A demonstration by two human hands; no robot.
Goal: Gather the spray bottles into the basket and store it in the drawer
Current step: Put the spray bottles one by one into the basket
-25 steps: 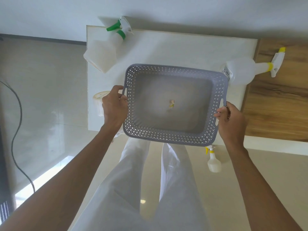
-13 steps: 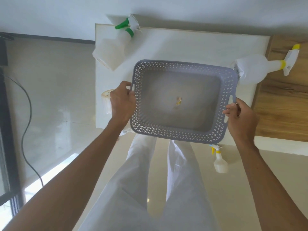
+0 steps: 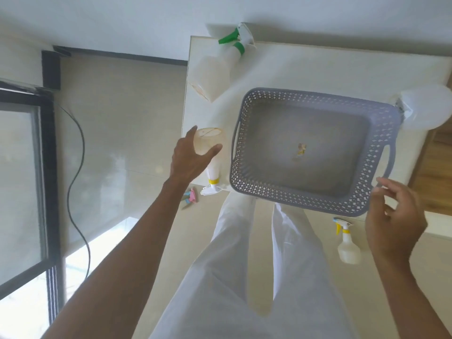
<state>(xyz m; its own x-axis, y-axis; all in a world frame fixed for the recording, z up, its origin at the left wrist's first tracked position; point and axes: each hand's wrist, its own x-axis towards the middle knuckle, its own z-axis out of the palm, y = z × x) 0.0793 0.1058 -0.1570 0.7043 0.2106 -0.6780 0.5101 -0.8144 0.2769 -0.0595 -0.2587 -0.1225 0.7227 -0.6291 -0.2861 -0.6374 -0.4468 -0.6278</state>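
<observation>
Head view: the grey basket (image 3: 310, 152) sits on the white bench (image 3: 305, 67), its near rim jutting past the bench's front edge above the person's white trousers (image 3: 247, 265). Inside lies only a small scrap (too blurred to identify). The left hand (image 3: 189, 156) has its grip spread around a pale bottle with a yellow collar (image 3: 210, 152), lying at the bench's left edge with its nozzle overhanging the front. The right hand (image 3: 393, 223) hovers with its grip loosely spread, fingertips just beside the basket's right handle. A green-trigger bottle (image 3: 220, 64) lies at the far left corner, well apart from the basket. A round white bottle (image 3: 428, 106) touches the basket's far right corner. On the floor (image 3: 127, 133) stand a small yellow-trigger bottle (image 3: 347, 245) and something pink and blue (image 3: 189, 198), with a dark cable (image 3: 78, 167) trailing to the left.
</observation>
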